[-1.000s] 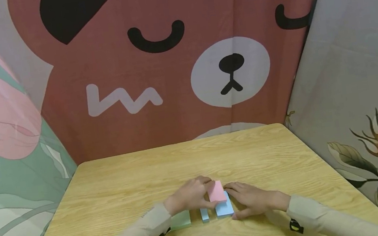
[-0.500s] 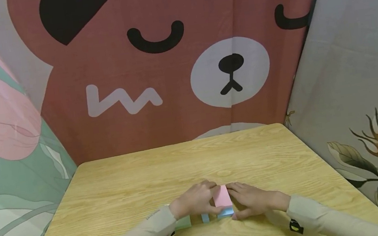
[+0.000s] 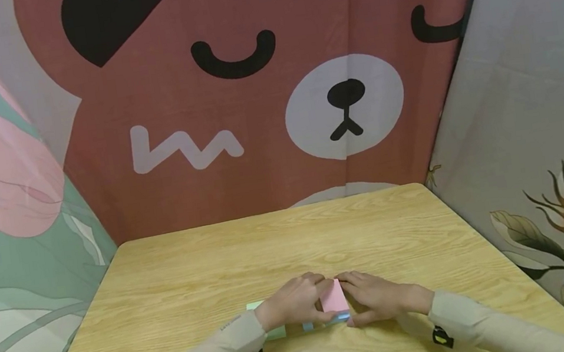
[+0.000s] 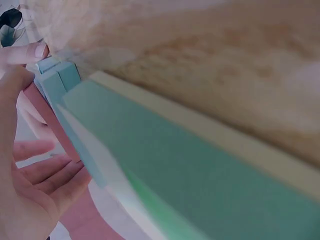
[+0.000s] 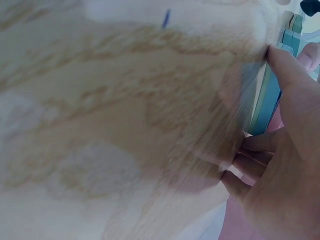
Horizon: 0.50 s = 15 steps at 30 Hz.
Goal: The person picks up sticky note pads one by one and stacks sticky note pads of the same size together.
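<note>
In the head view my left hand (image 3: 294,302) pinches a pink sticky-note pad (image 3: 333,296) between its thumb and fingers. The pink pad lies over a blue sticky-note pad (image 3: 342,317), of which only the near edge shows. My right hand (image 3: 382,298) holds the blue pad from the right, its thumb at the near corner and its fingertips at the far one. The right wrist view has the blue pad (image 5: 267,102) between that thumb and the fingers. A narrow blue pad (image 3: 308,326) sits left of the pair, partly covered by my left hand.
A green sticky-note pad (image 3: 276,332) lies under my left wrist, farther left. It looms large in the left wrist view, a brighter loose-looking sheet (image 4: 145,197) along its side. The wooden table (image 3: 218,261) reaches back to a bear-print curtain (image 3: 261,179).
My left hand has brought the pink pad right and down, from a raised, offset position onto the blue pad. The right hand has stayed in place.
</note>
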{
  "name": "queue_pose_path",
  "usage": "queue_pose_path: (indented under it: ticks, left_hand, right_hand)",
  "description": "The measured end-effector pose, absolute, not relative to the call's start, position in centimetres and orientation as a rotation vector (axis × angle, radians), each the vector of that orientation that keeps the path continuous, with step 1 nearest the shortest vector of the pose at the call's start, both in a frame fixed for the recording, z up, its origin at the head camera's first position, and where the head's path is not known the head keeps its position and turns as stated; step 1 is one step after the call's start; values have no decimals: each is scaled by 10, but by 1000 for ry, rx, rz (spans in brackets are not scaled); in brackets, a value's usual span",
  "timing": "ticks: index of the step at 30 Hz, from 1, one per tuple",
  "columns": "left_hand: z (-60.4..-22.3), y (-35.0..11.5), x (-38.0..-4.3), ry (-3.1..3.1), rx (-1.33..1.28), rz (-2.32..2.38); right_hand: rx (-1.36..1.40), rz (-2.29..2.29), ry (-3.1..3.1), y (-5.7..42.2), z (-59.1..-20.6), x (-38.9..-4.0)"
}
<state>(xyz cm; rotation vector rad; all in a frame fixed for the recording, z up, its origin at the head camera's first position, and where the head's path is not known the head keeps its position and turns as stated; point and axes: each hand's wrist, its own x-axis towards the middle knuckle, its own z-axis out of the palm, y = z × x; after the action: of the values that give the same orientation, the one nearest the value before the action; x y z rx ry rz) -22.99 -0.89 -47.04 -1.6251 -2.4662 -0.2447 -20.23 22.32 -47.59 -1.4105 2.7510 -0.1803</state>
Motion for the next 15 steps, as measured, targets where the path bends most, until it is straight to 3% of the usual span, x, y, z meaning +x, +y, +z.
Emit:
queue_pose_path:
  ticks: [15]
  left_hand:
    - [-473, -8, -223, -2429, -1586, -206]
  right_hand:
    - [-1428, -192, 2725, 223, -476, -203]
